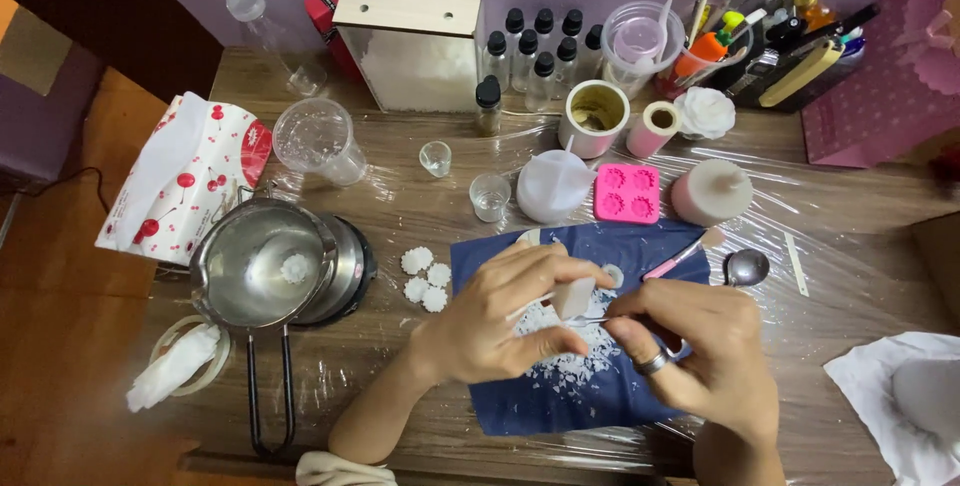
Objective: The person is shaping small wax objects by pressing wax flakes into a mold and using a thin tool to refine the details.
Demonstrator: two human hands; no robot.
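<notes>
My left hand (505,311) grips a small pale block (574,297) over a dark blue cloth (560,401). My right hand (700,346), a ring on one finger, pinches a thin metal tool (588,321) whose tip touches the block. White flakes (565,361) lie scattered on the cloth under both hands. Several white flower-shaped pieces (425,279) sit just left of the cloth. A pink flower mould (628,193) lies beyond the cloth.
A steel pot (262,264) with one white flower piece sits on a small burner at left, beside a cherry-print tissue pack (185,181). Clear cups, dark-capped bottles (540,46), a wooden box (412,31), a spoon (746,267) and pen holders crowd the back. White cloth (890,391) lies at right.
</notes>
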